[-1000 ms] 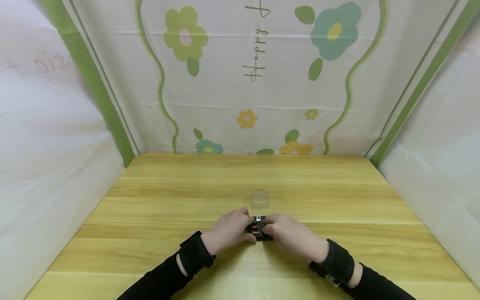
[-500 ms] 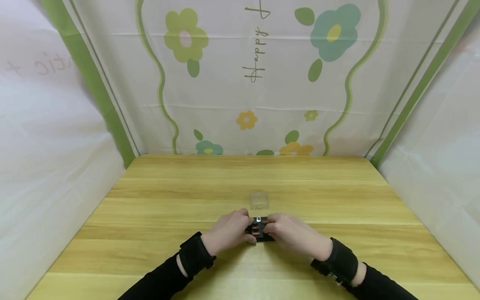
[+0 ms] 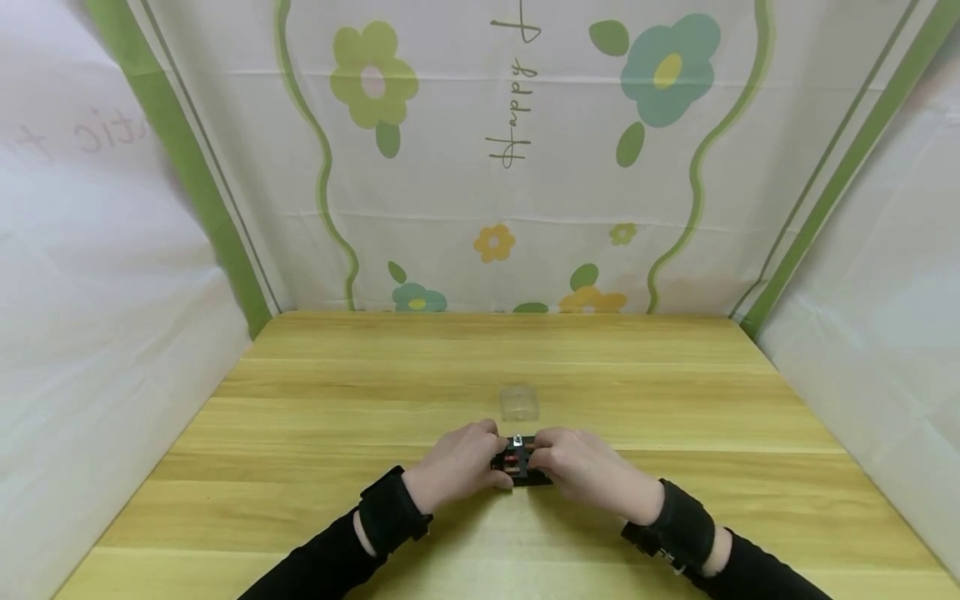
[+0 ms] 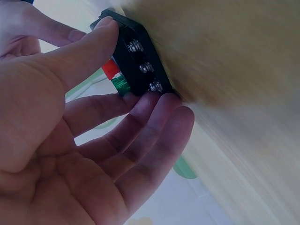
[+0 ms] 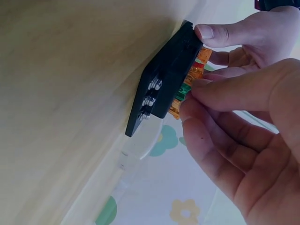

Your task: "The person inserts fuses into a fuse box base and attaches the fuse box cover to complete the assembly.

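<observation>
A black fuse block (image 3: 517, 468) with silver screw terminals along its side rests on the table between both hands. Orange, red and green blade fuses stand in its top in the right wrist view. My left hand (image 3: 459, 467) grips the block's left end, thumb on the near edge and fingers at the far side. With thumb and fingertips, my right hand (image 3: 596, 477) pinches a green blade fuse (image 5: 182, 92) seated in the row, partly hidden by the fingers. Just behind the block lies a clear plastic cover (image 3: 519, 403).
The wooden table (image 3: 315, 400) runs back to a white cloth wall (image 3: 442, 183) printed with flowers. White cloth sides stand at left and right. Black straps (image 3: 393, 506) sit on both wrists.
Both hands stay on the fuse block almost without moving; the right hand shifts very slightly. The whole head view has slid down a little.
</observation>
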Demonstrator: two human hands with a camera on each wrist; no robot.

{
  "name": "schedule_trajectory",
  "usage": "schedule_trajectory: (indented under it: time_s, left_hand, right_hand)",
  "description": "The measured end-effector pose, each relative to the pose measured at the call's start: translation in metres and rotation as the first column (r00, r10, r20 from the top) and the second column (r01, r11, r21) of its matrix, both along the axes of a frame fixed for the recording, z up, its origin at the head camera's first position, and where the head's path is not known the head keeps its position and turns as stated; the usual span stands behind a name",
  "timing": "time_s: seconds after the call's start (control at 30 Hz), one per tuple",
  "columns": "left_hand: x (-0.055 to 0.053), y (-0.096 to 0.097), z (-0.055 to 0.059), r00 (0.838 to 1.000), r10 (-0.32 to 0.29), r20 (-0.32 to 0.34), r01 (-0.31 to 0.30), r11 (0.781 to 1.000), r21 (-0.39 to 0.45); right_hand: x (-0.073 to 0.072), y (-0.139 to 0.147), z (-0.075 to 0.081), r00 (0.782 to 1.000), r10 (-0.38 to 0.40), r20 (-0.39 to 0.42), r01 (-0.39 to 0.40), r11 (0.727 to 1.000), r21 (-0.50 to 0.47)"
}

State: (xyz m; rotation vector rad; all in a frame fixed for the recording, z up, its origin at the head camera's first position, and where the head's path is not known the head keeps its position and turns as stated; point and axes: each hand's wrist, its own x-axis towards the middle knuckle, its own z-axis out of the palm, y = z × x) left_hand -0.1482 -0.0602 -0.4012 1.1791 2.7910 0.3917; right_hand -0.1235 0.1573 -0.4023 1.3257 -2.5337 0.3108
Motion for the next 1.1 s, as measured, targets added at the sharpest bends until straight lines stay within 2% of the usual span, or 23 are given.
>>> schedule_trajectory:
  time_s: [0.2, 0.67, 1.1]
  left_hand:
    - [0.0004, -0.0003, 0.0005, 1.0, -0.004, -0.005, 0.004, 1.0, -0.003]
    - [0.0009, 0.0005, -0.0002, 1.0, 0.004, -0.02, -0.004, 1.0, -0.008]
    - [0.0009, 0.0011, -0.0013, 1.0, 0.002, -0.023, -0.003, 1.0, -0.015]
  right_hand:
    - [0.0005, -0.0017, -0.0013, 1.0, -0.009, 0.012, 0.009, 1.0, -0.013]
    - [-0.0012, -0.0003, -0.0074, 0.999, -0.027, -0.025, 0.027, 1.0, -0.011]
    - [-0.0001, 0.0003, -0.0086, 0.999, -0.039, -0.004, 0.039, 0.999, -0.014]
